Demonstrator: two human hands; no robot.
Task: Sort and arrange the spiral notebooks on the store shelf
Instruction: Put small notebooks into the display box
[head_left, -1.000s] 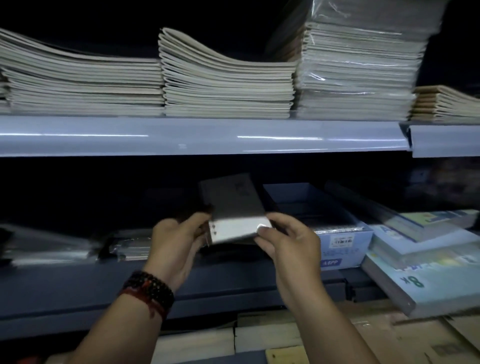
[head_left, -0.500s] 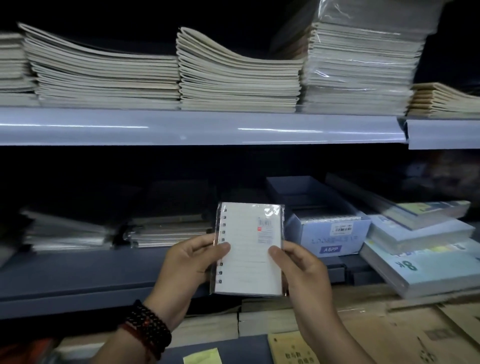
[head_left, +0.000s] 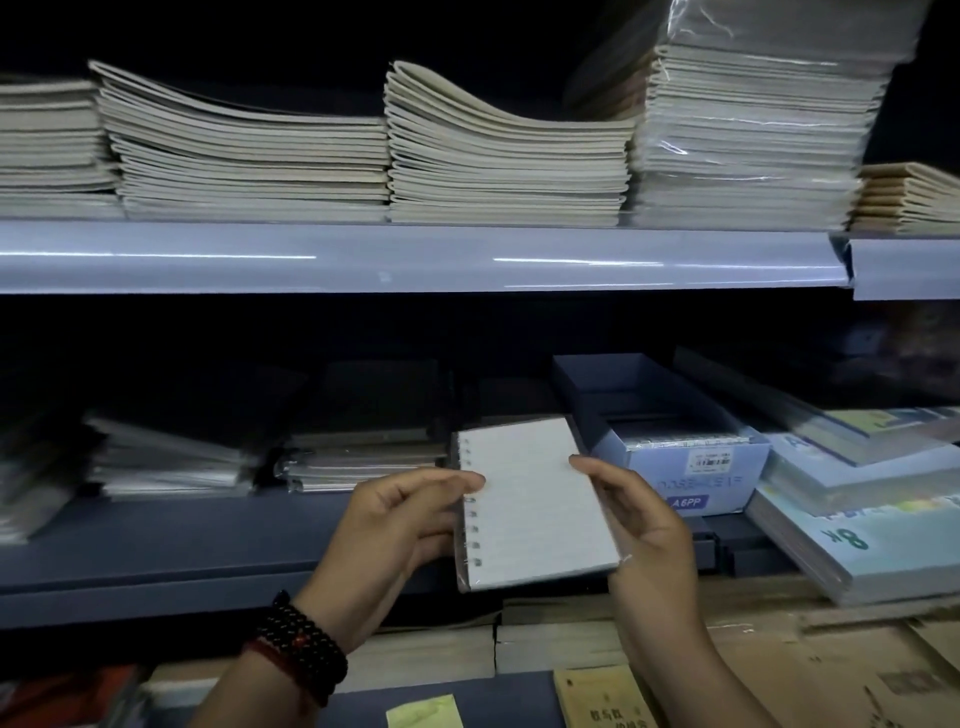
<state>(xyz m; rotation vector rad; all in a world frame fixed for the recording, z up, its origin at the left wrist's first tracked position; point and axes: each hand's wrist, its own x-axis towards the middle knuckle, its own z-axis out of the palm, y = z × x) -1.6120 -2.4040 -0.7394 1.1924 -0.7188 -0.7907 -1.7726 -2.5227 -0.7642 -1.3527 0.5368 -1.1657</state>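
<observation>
Spiral notebook (head_left: 535, 509): one, film-wrapped, held in the air just before the front edge of the lower shelf (head_left: 156, 561), rings to the left. Pinched at the ring edge by the left hand (head_left: 400, 525), thumb on top; gripped along the opposite long edge by the right hand (head_left: 644, 525).

Five stacks of exercise books (head_left: 249, 156) along the upper shelf (head_left: 415, 260). Below, two wrapped stacks (head_left: 166, 462) told apart left of the notebook, one blue box (head_left: 675, 467) right of it, one pile of pads (head_left: 857, 530) at the right end.

Tilted back now, top edge leaning away; half a second ago, upright facing the camera.

Dark open gap on the lower shelf behind, between nearest wrapped stack and box.
</observation>
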